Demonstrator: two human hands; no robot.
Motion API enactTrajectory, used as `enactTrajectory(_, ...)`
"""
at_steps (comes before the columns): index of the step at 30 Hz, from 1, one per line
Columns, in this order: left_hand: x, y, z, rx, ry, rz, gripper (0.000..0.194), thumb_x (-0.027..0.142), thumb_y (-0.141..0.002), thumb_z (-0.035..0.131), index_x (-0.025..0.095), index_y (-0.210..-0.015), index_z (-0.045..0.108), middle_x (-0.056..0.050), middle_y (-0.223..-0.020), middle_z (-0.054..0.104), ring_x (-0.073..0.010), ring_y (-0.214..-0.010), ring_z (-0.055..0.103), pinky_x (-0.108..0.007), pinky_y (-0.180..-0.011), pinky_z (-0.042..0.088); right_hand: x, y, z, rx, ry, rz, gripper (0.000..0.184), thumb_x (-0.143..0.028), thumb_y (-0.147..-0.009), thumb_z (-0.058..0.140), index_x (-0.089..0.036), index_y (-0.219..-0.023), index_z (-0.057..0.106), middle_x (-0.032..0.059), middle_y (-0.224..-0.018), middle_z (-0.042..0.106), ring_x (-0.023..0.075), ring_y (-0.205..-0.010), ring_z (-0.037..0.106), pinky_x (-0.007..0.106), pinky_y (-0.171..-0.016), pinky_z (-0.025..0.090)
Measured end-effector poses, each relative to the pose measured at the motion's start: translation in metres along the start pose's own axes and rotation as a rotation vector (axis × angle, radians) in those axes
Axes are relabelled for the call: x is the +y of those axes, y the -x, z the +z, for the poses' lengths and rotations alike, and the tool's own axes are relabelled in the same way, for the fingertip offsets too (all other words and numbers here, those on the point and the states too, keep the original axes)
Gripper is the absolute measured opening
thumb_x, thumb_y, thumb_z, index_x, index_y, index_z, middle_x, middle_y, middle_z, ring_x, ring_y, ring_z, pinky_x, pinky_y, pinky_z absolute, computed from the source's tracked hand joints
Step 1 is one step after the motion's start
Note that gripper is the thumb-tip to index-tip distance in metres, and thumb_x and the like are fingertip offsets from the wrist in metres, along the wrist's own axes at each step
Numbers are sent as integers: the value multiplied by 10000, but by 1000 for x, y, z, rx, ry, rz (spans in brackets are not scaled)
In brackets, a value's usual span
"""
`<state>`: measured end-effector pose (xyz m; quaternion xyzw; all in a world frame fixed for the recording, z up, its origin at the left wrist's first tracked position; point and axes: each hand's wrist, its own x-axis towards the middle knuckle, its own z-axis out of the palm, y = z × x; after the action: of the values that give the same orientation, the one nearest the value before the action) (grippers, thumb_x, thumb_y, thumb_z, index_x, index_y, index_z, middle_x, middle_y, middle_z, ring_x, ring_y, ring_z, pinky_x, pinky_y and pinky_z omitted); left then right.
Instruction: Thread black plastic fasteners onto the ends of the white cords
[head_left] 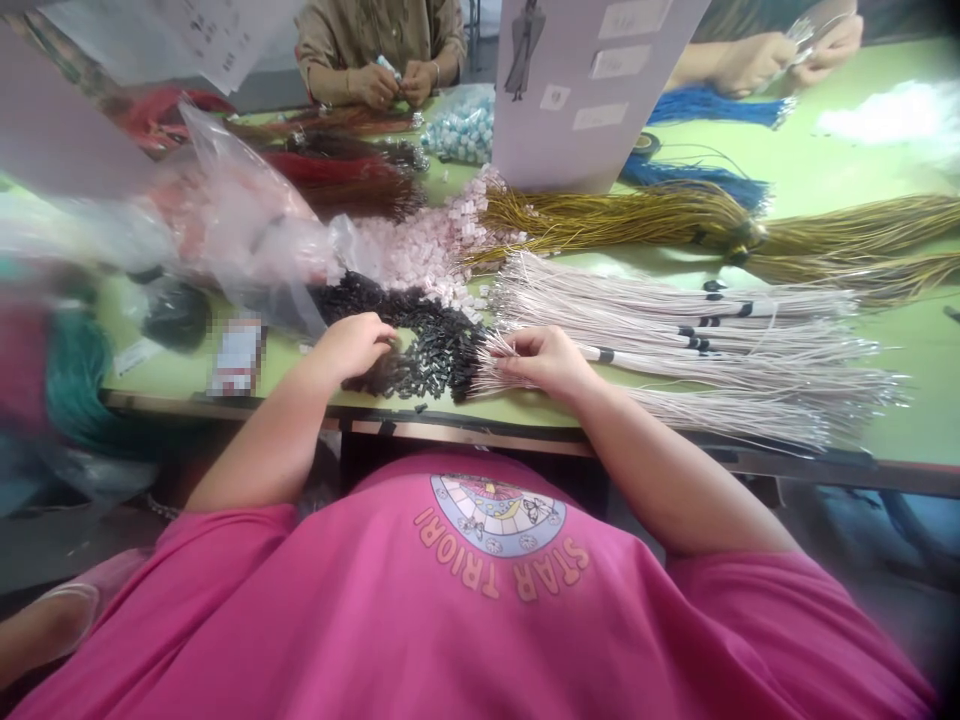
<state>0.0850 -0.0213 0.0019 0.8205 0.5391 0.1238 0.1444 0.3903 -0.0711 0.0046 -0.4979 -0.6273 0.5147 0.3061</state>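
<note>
My left hand [358,345] is at the left side of a pile of small black plastic pieces [431,355]. Its fingertips are drawn together, and whatever is between them is too small to make out. With thumb and fingers pinched, my right hand [546,358] grips the end of a white wire at the left ends of a broad bundle of white wires [675,350]. Black bands wrap parts of that bundle. Some wire ends beside my right hand touch the edge of the black pile.
Behind the black pile lie pale pink pieces [420,245] and a clear plastic bag [255,220]. Yellow-brown wires [615,215] stretch across the back. Two people work opposite, one's hands [394,82] at centre, another's [787,60] at right. A purple panel [570,100] stands between them.
</note>
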Motion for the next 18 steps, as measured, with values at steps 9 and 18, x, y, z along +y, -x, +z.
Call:
enactTrajectory(9, 9, -8, 1, -26, 164, -40, 46, 207, -611, 658, 220, -655, 651, -22, -700, 545, -159, -630, 465, -289, -662, 366, 0, -1, 1, -5, 39, -16, 183, -310, -678, 553, -139, -612, 553, -12, -538, 503, 88, -508, 424, 229, -489, 307)
enactTrajectory(18, 103, 5, 6, -88, 803, -30, 143, 219, -672, 628, 163, -771, 542, 12, -703, 563, -103, -623, 518, -234, -602, 422, 0, -1, 3, -4, -7, -22, 207, -334, -691, 551, -138, -623, 549, -23, -534, 467, 78, -493, 378, 234, -491, 298)
